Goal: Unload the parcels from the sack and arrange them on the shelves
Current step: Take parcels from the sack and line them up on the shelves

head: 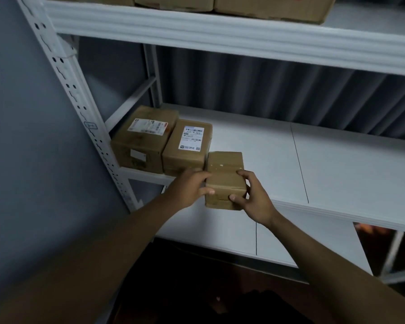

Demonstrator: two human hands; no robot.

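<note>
From the head view, my left hand [192, 187] and right hand [253, 197] clamp the small parcel [225, 176] at the shelf [337, 164] front edge, beside the labelled parcel [188, 146]. I'd slide it back flush, keeping it square.

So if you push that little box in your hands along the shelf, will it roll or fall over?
Probably neither. The small box has flat sides and looks squat, so it should slide on the smooth white shelf rather than roll or tip. It seems stiff: the left hand and right hand grip it without denting it. Its weight can't be judged.
</note>
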